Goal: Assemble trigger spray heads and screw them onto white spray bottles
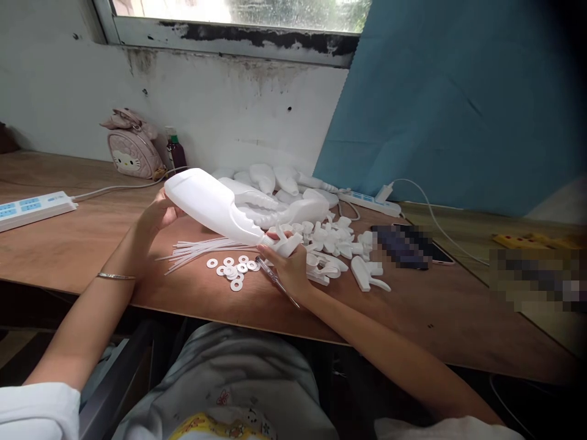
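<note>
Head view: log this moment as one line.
left hand: holding white bottle | right hand: gripping spray head at bottle's neck | washers: on table

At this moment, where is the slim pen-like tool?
In the head view, the slim pen-like tool lies on the table just below the picture's centre, right of the flat white rings and close beside the right hand.

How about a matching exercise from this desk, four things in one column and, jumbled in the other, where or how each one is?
1. Raised white bottle
2. Pink bag
3. White tubes
4. Flat rings

A. Clustered on the desk, holes showing
B. Slanted, left fingers at its wide end, right fingers at the spray head
C. Lying in a loose bundle
D. Left of a small dark bottle

Pairs: 1-B, 2-D, 3-C, 4-A
</note>
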Available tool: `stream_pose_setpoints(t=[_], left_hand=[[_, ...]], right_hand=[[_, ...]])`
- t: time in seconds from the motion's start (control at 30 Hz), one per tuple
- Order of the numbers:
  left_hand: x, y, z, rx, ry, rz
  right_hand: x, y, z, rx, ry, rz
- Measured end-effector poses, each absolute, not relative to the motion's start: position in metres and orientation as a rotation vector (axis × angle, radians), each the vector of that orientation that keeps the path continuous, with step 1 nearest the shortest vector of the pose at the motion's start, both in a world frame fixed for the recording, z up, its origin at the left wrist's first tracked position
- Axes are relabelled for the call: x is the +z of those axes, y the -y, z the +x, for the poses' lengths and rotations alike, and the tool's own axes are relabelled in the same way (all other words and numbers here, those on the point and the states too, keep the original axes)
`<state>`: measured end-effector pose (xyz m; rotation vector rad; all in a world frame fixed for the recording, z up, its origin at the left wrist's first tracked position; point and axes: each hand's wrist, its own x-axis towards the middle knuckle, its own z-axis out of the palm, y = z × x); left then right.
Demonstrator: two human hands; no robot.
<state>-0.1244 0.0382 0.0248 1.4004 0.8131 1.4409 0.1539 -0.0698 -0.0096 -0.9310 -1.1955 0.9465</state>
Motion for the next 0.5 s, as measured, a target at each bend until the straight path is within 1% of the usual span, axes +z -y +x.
stream_pose_setpoints(t=[0.1, 0.27, 0.43, 0.5], left_hand=[[0.0222, -0.0407, -0.1257, 1.464, -0.774, 1.479], [0.0239, -0.0392, -0.1283, 1.399, -0.73, 1.563], [0.0241, -0.0385, -0.1263, 1.372, -0.792, 1.506], [0.0228, -0.0395, -0.1242, 1.373, -0.869, 1.587]], right_hand=[[-0.0085, 0.0721, 0.1525, 0.999, 1.191, -0.903], [-0.0034, 0.0761, 0.1509, 1.059, 1.166, -0.906], [-0.0037, 0.0767, 0.1503, 1.023, 1.211, -0.921], [-0.0054, 0.0767, 0.1501, 1.013, 1.243, -0.936]])
